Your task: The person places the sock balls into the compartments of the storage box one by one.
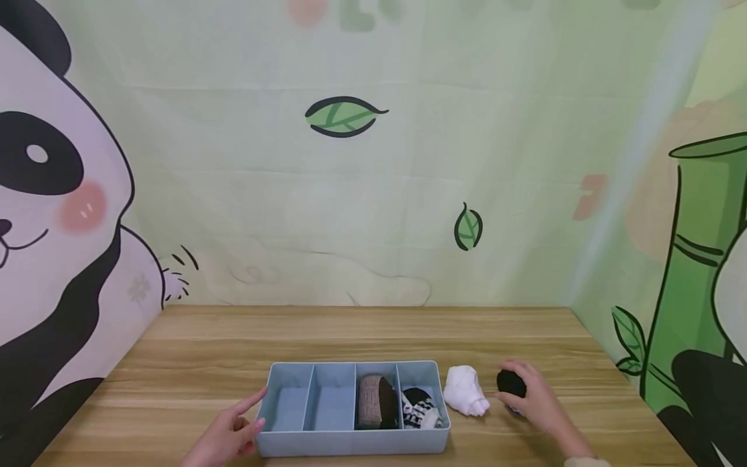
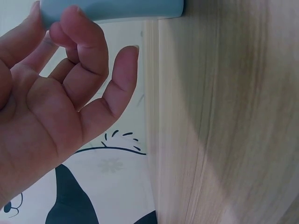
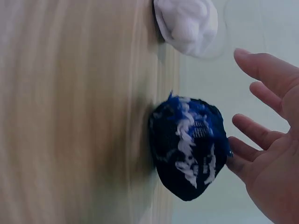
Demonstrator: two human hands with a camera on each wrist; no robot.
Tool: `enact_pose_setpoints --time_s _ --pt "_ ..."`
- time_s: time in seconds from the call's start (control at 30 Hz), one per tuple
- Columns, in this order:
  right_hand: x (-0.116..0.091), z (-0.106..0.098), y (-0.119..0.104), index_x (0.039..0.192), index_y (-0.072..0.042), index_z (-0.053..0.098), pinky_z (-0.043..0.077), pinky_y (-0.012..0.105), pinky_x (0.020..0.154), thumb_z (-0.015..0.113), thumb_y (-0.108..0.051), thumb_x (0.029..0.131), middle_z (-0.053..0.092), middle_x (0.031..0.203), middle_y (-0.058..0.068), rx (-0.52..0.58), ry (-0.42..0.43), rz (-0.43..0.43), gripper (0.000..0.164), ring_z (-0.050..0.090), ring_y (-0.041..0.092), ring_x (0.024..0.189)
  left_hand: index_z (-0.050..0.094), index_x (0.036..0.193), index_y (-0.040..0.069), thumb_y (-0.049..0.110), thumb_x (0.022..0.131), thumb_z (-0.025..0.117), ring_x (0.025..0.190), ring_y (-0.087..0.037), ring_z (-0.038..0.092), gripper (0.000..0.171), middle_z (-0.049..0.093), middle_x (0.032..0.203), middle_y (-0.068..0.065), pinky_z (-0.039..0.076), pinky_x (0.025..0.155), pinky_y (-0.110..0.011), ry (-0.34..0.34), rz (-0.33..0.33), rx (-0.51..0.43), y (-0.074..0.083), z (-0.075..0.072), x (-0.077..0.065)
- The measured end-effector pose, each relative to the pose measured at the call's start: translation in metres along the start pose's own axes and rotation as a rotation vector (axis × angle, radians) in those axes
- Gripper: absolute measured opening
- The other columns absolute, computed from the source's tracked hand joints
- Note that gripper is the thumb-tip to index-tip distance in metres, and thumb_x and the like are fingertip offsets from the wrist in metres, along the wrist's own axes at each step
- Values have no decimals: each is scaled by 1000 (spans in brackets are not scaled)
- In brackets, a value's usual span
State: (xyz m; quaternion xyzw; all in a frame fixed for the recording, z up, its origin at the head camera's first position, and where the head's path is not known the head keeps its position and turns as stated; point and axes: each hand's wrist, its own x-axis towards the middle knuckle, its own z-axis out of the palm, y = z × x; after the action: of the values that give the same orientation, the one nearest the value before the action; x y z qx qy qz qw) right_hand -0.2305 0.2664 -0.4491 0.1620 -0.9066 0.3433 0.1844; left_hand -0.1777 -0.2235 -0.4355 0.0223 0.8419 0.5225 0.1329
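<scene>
Soft, even light fills the head view, with a pale diagonal streak of glare down the right of the pale green printed fabric backdrop (image 1: 233,136). In the left wrist view a slanting shadow crosses the flat tan wood-grained counter (image 2: 233,93); the right wrist view smears its grain with blur, darkening beside the rounded blue, black and white fabric bundle (image 3: 187,149).

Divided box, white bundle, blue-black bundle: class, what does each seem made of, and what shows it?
Divided box: probably plastic, smooth, satin; even walls, rounded corners.
White bundle: likely matte fabric; soft folds.
Blue-black bundle: apparently knitted, fuzzy textile; loose blue and white threads, fibre unclear.
</scene>
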Motion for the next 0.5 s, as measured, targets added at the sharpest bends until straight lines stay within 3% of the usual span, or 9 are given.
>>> enact_pose_setpoints --time_s 0.2,0.5 --pt "2 -7 6 110 4 57 37 56 79 76 -9 69 50 114 26 -17 -66 65 47 43 45 104 22 137 -4 15 90 53 57 -19 45 59 43 61 -5 41 58 -32 -6 -1 -13 0 0 0" --pt "2 -9 22 116 3 55 37 59 77 80 -19 64 45 116 30 -42 -135 95 61 40 49 104 24 138 -2 17 90 54 59 -20 47 59 45 64 -7 42 59 -32 -1 -36 -28 0 0 1"
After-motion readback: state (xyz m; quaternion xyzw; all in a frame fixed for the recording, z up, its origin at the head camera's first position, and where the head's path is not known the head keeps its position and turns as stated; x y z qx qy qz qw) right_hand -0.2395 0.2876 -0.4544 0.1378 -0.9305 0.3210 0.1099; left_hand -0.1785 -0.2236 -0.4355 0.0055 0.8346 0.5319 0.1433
